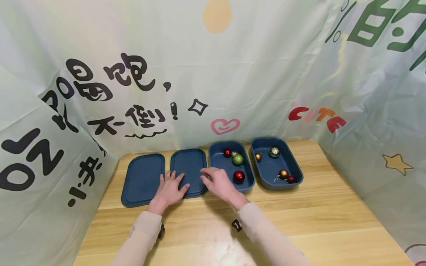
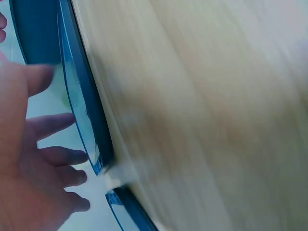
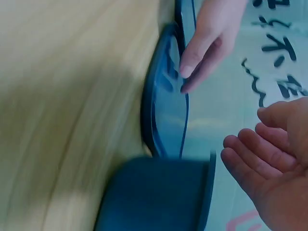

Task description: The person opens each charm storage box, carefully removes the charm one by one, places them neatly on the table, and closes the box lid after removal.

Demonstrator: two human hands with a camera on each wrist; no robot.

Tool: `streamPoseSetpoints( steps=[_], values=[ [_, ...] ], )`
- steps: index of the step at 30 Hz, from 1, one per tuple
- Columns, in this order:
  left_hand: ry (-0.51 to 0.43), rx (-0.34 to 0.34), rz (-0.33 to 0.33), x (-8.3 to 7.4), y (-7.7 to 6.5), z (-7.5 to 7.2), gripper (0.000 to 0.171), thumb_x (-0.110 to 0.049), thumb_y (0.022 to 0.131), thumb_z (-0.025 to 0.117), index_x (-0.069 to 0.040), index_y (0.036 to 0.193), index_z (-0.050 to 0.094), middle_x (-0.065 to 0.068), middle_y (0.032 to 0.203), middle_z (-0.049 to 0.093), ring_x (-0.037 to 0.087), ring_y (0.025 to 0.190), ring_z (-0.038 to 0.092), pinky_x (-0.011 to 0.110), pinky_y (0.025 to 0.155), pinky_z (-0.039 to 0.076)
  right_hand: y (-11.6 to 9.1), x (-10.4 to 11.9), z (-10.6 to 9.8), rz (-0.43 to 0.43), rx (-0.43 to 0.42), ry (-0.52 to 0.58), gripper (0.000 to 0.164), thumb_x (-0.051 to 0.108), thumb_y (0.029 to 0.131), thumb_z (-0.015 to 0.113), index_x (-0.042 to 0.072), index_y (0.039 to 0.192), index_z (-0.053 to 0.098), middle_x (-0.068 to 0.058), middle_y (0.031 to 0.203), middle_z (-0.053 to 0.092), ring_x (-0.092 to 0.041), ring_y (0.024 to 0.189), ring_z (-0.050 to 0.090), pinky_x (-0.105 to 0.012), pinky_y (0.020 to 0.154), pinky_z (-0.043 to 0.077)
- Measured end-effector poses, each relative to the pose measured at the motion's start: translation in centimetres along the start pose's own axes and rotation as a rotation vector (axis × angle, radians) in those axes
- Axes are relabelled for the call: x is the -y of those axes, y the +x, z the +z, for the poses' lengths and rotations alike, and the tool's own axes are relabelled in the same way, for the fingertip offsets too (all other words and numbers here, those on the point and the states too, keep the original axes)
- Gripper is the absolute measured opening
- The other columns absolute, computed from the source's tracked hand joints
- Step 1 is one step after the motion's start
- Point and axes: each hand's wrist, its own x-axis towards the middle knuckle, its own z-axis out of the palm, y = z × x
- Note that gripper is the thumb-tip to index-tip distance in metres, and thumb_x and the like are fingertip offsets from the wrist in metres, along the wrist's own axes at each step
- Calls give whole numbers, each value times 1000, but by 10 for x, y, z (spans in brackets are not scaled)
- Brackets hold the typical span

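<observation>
Two flat dark blue rectangular lids, the left lid (image 1: pixel 141 181) and the right lid (image 1: pixel 190 166), lie side by side on the wooden table. My left hand (image 1: pixel 169 191) is over the near left part of the right lid, fingers spread and holding nothing. In the left wrist view, the fingers (image 2: pixel 62 156) of that hand extend toward a lid's edge. Between the right lid and a blue box (image 1: pixel 222 149) hovers my right hand (image 1: pixel 217 183), fingers loosely bent with nothing in them. The right wrist view shows this hand (image 3: pixel 279 163) palm up in the picture, apart from the box.
In the nearer box are red baubles (image 1: pixel 238 177) and a glittery green bauble (image 1: pixel 237 159). A second blue box (image 1: pixel 297 175) to its right holds a silver bauble (image 1: pixel 274 152), copper baubles (image 1: pixel 283 174) and a small red one. A printed cloth (image 1: pixel 253 92) hangs behind the table.
</observation>
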Motion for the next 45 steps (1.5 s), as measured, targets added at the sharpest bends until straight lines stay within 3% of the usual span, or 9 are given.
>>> streamPoseSetpoints(
  steps=[4,9,19,23,29,34,41,45],
  values=[
    [-52,-92,37,-9,6,3,58,-44,110,52,-6,153,55,32,159,46,53,154,33,75,124,18,0,-13,-13,54,-97,18,24,11,101,71,2,122,76,-15,114,78,-25,100,76,-39,84,64],
    [-126,-169,89,-26,13,4,57,-42,111,50,-6,155,52,29,158,49,50,154,35,72,126,19,-3,-28,-25,93,-144,-1,23,10,98,73,0,119,77,-16,113,78,-27,98,76,-43,85,64],
    [-124,-209,155,-54,23,1,57,-42,114,42,-8,159,48,26,159,49,51,154,35,70,127,18,-13,-49,-41,141,-172,-61,24,8,95,76,1,119,77,-17,114,78,-29,98,76,-44,85,63],
    [-113,-209,163,-62,27,-1,57,-43,114,41,-9,160,46,26,160,47,50,155,33,71,128,16,-16,-55,-46,164,-180,-92,25,8,94,77,1,118,78,-18,112,78,-30,95,75,-46,83,63],
    [-91,-179,169,-72,31,-2,60,-45,114,39,-10,163,41,27,164,42,51,157,28,71,128,14,-20,-62,-51,256,-143,-93,28,6,95,75,0,122,76,-19,119,76,-33,102,74,-48,87,62],
    [-59,-149,166,-78,35,-2,64,-50,114,35,-12,166,35,28,166,38,50,159,25,70,128,11,-21,-66,-53,267,-143,-121,31,2,92,74,-4,122,74,-23,118,76,-37,107,73,-51,94,59],
    [-15,-113,135,-84,39,0,67,-50,114,35,-10,167,32,29,167,34,52,159,21,72,127,12,-23,-68,-55,243,-139,-151,30,-4,88,74,-6,117,75,-24,112,76,-39,103,73,-53,92,59],
    [6,-66,107,-87,39,2,69,-53,114,32,-11,169,27,30,169,29,54,159,18,72,127,10,-23,-69,-54,264,-122,-144,32,-6,87,73,-7,119,74,-25,115,76,-40,108,72,-53,95,58]
  ],
)
